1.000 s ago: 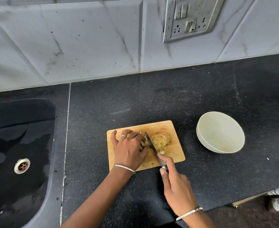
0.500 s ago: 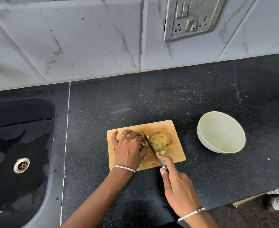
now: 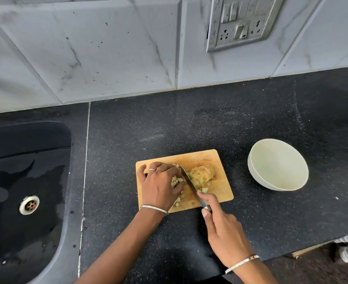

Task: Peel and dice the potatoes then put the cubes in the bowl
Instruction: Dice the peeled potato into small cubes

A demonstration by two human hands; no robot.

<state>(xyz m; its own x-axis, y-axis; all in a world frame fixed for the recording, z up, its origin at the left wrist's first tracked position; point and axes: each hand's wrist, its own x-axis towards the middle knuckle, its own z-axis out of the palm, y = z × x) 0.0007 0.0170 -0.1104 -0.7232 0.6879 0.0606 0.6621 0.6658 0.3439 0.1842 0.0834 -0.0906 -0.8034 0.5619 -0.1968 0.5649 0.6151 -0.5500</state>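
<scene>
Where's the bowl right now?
Head view: the bowl sits upright on the black counter, to the right of the cutting board and not touching it. It looks empty.

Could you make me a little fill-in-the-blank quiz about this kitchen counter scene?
1. The right hand grips a ____ by its handle.
2. The partly sliced potato lies on a wooden ____.
3. Inside, the white bowl is ____.
4. The sink is on the person's ____ side.

Missing words: knife; cutting board; empty; left.
</scene>
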